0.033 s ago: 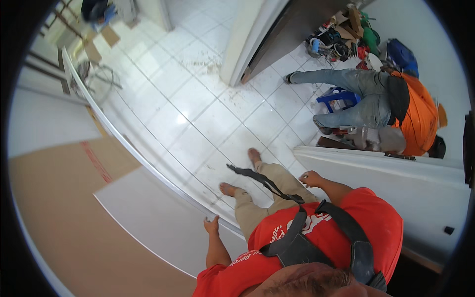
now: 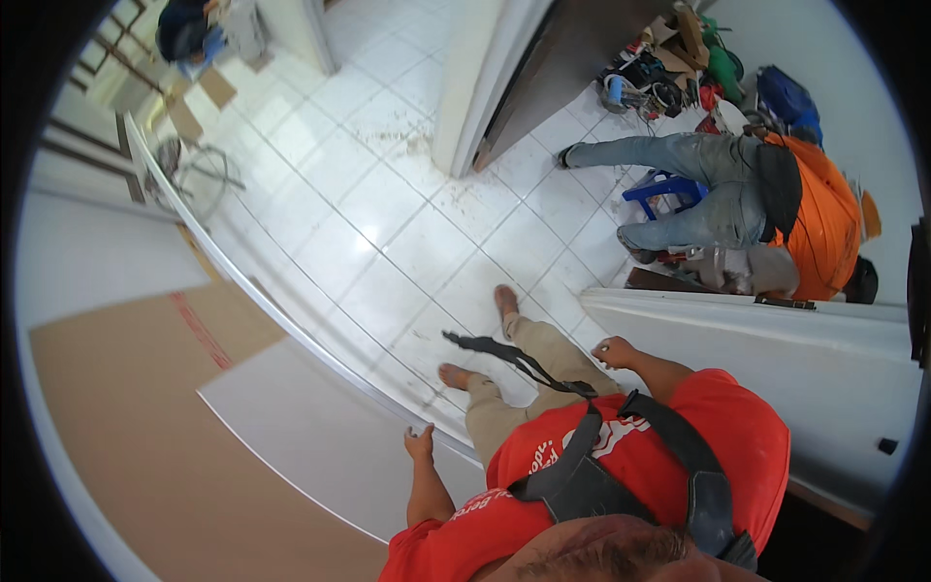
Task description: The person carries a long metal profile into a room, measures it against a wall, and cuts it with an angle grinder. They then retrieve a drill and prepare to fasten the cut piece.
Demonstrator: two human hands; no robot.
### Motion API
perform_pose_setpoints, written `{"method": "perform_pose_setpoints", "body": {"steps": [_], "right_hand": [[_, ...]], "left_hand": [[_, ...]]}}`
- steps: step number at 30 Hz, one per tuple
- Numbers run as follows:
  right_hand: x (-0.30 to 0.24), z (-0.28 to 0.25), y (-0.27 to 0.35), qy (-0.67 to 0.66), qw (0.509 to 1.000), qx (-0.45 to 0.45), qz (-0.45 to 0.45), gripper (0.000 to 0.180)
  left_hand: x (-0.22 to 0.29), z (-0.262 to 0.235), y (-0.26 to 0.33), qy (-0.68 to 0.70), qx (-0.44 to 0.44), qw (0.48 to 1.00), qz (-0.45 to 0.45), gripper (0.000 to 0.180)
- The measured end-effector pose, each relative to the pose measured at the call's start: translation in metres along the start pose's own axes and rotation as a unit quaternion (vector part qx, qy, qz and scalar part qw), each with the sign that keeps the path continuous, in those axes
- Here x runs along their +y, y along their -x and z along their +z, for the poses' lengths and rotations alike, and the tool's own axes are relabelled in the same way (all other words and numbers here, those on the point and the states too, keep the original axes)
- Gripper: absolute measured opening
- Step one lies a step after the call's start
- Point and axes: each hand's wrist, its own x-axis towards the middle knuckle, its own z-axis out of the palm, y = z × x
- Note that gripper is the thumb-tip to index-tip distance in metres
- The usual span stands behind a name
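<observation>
White board panels frame this person on both sides: a long pale sheet [image 2: 310,436] lies low on the left, resting over a brown cardboard-coloured sheet [image 2: 126,436], and a tall white panel [image 2: 776,359] stands on edge to the right. Left hand [image 2: 420,444] hangs just above the near edge of the pale sheet, fingers loosely spread and holding nothing; whether it touches the edge I cannot tell. Right hand [image 2: 615,351] sits at the top edge of the upright panel, fingers curled in a narrow, half-closed shape, seemingly resting on or gripping that rim. Both bare feet [image 2: 456,373] stand on the white tiled floor [image 2: 388,223] between the two boards. My judgement is that the upright panel is the risk: held by one hand at the rim only, it could tip or slide on the smooth tiles, and unprotected toes are close to both board edges. A dark strap [image 2: 495,351] dangling from the chest harness could also catch on an edge. Far right, another person in an orange top [image 2: 824,223] crouches beside a blue stool [image 2: 664,191] just behind the upright panel, well within reach of it if it fell that way. Tools and bags [image 2: 679,68] crowd the far corner by a dark door [image 2: 572,58], and dust [image 2: 407,136] scatters the tiles near it.
</observation>
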Motion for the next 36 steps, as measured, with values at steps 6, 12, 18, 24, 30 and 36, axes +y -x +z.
{"method": "perform_pose_setpoints", "body": {"steps": [6, 12, 18, 24, 30, 36], "right_hand": [[0.015, -0.052, -0.025, 0.110, 0.987, 0.049, -0.103, 0.041], [0.000, -0.108, -0.086, -0.081, 0.979, 0.174, -0.074, 0.039], [-0.008, -0.182, -0.103, -0.203, 0.951, 0.234, 0.010, 0.037], [0.027, -0.174, -0.157, -0.812, 0.526, 0.208, -0.144, 0.031], [-0.044, -0.262, -0.143, -0.235, 0.904, 0.353, 0.051, 0.048], [-0.063, -0.315, -0.171, -0.292, 0.903, 0.306, 0.066, 0.047]], "left_hand": [[0.217, -0.053, 0.035, 0.005, -0.035, 0.999, 0.026, 0.081], [0.367, -0.014, 0.035, -0.059, -0.098, 0.992, 0.057, 0.079], [0.542, 0.063, 0.073, -0.100, -0.201, 0.951, 0.211, 0.075], [0.672, 0.136, 0.048, -0.330, -0.292, 0.824, 0.356, 0.070], [0.773, 0.224, 0.065, -0.379, -0.386, 0.726, 0.423, 0.065], [0.835, 0.312, 0.137, -0.345, -0.411, 0.739, 0.408, 0.066]]}}
